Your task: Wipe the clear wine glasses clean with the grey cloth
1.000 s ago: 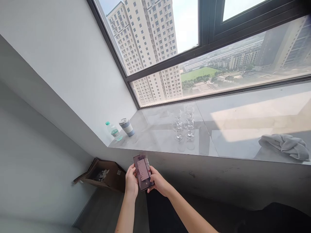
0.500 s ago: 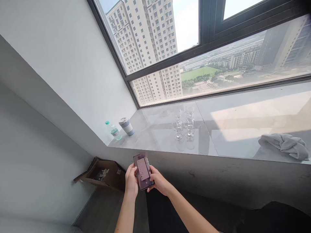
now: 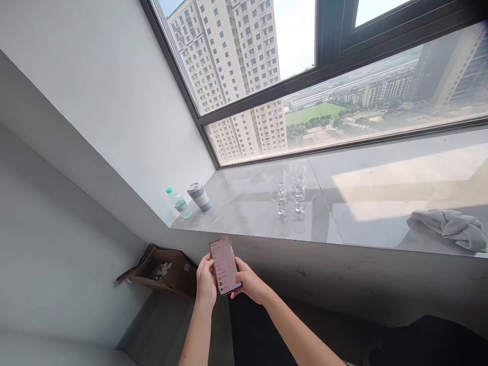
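Observation:
A smartphone [image 3: 224, 267] with a lit pinkish screen is held upright, slightly tilted, in front of the sill. Along its left edge my left hand [image 3: 206, 282] is closed, fingers wrapped round the side. My right hand [image 3: 249, 282] grips the lower right edge, its thumb over the screen near the bottom. Text lines and a few small icons show on the screen, too small to read. The fingers behind the phone are hidden.
On the grey stone sill [image 3: 244, 223] below the window stand a water bottle [image 3: 180, 204], a lidded cup [image 3: 200, 197] and several stemmed glasses [image 3: 297, 195]. A grey cloth [image 3: 448, 229] lies at the right. An open cardboard box [image 3: 179, 277] with scraps sits below left.
The phone's screen has switched from a smaller, inset page on a dark background to a full-screen light list. Both hands keep their hold, and the view has shifted very slightly.

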{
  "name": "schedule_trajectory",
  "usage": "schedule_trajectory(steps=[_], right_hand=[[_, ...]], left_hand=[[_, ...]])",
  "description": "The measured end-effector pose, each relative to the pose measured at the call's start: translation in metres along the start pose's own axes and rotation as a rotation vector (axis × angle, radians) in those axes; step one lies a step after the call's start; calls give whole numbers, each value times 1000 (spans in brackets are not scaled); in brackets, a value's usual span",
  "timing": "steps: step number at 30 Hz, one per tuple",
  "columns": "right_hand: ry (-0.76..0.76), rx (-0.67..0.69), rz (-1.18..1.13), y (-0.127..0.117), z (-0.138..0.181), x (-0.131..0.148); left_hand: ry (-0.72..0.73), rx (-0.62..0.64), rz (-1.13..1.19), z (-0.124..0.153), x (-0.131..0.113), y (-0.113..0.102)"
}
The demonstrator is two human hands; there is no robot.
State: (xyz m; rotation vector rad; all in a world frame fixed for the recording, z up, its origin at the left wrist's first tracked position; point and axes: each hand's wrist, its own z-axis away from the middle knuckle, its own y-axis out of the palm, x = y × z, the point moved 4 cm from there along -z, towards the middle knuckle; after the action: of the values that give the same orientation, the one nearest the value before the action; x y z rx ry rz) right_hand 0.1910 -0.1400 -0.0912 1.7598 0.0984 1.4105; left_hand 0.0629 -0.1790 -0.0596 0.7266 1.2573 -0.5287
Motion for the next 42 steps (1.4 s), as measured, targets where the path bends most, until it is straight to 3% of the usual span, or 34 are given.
schedule_trajectory(steps=[19, 27, 42], right_hand=[[-38, -2, 74, -3, 0, -4], [15, 3, -26, -2, 0, 0], [-33, -11, 186, 0, 2, 2]], left_hand=[[12, 23, -9, 1, 0, 1], [8, 22, -23, 2, 0, 0], [-16, 16, -44, 4, -3, 2]])
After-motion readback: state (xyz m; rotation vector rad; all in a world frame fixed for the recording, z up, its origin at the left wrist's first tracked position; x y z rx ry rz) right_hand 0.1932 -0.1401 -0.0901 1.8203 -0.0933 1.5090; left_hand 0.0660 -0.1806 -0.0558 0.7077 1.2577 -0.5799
